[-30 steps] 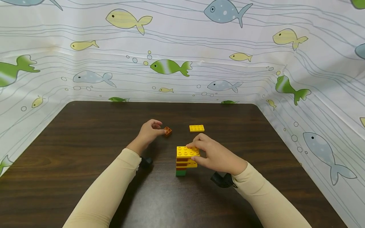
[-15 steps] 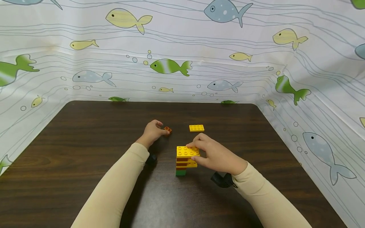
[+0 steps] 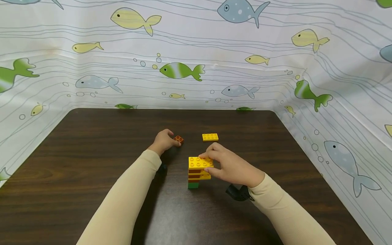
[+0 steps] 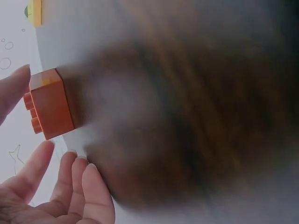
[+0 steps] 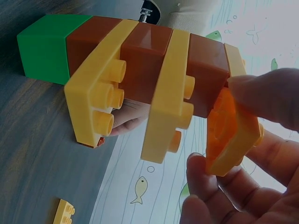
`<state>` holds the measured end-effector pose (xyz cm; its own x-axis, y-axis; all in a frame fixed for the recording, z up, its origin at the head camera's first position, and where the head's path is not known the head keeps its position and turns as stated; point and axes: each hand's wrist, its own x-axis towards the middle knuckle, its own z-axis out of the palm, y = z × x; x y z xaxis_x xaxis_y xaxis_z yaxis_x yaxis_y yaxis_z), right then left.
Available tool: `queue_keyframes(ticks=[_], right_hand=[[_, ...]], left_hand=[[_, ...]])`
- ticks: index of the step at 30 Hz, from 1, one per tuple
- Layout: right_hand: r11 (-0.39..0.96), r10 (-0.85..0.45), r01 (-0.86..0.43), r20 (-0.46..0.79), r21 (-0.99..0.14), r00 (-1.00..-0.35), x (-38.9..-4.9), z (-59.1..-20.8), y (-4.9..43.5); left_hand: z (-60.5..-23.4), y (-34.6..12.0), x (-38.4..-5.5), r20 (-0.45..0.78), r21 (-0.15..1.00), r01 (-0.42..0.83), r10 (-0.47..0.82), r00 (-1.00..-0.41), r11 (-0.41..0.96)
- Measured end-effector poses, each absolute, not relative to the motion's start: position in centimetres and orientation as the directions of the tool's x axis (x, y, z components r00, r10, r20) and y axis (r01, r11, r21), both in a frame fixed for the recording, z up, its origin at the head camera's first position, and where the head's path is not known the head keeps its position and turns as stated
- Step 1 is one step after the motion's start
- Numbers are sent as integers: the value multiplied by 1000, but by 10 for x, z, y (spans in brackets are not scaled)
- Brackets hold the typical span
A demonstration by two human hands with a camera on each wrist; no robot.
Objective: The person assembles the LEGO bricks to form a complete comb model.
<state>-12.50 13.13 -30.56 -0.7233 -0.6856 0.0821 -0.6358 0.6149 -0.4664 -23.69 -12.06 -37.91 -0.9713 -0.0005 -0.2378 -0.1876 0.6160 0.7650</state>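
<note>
In the head view my left hand (image 3: 163,141) is at a small orange-brown toy building brick (image 3: 178,140) on the table. Thumb and index fingertip pinch opposite ends of that brick (image 4: 53,109) in the left wrist view, while the other fingers lie apart from it. My right hand (image 3: 231,165) grips the yellow top plate (image 3: 196,162) of an upright brick tower, thumb on the near side and fingers behind. Seen from the right wrist, the tower has a green base brick (image 5: 44,49), then brown bricks (image 5: 145,56) alternating with yellow plates that overhang to one side.
A loose yellow plate (image 3: 210,137) lies behind the tower on the dark wood table (image 3: 107,136). Around the table's back and sides hangs a white fish-print sheet (image 3: 196,44).
My left hand has moved slightly right and closed in on the orange-brown brick, which has turned a little. My right hand keeps its grip on the tower.
</note>
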Motion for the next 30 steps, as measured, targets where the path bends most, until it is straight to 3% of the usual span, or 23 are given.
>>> queue_keyframes(ticks=[20,30], right_hand=[[622,-683,-634,78,-460,-726,-125,-306,132],[602,-695,-650,96,-464,-712,-125,-306,132]], left_hand=[[-380,-116,-239,-237,686,-180,-17,-971,705],[-385,-121,-240,-212,777,-161,12,-977,608]])
